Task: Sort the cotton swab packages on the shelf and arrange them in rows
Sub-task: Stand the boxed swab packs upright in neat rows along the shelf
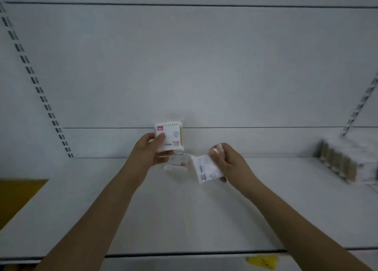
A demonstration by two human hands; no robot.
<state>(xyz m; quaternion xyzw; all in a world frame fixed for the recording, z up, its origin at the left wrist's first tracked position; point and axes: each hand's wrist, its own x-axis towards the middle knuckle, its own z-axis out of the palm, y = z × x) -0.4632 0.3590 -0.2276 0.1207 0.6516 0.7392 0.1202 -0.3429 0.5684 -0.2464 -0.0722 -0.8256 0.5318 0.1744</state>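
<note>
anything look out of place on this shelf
Yes: one package lies flat mid-shelf between the hands, away from the upright row at far right. The left hand and right hand each hold another.

3 white swab packs point(169, 136) mid-shelf (row point(339, 164) far right)

A white back panel point(204, 66) rises behind, crossed by dark horizontal seams; slotted upright rails run at its left point(30, 72) and right point(362, 102) edges; a yellow tag point(262, 261), blurred, sits at the bottom edge; a yellow-brown surface point(18, 197) shows lower left.
</note>
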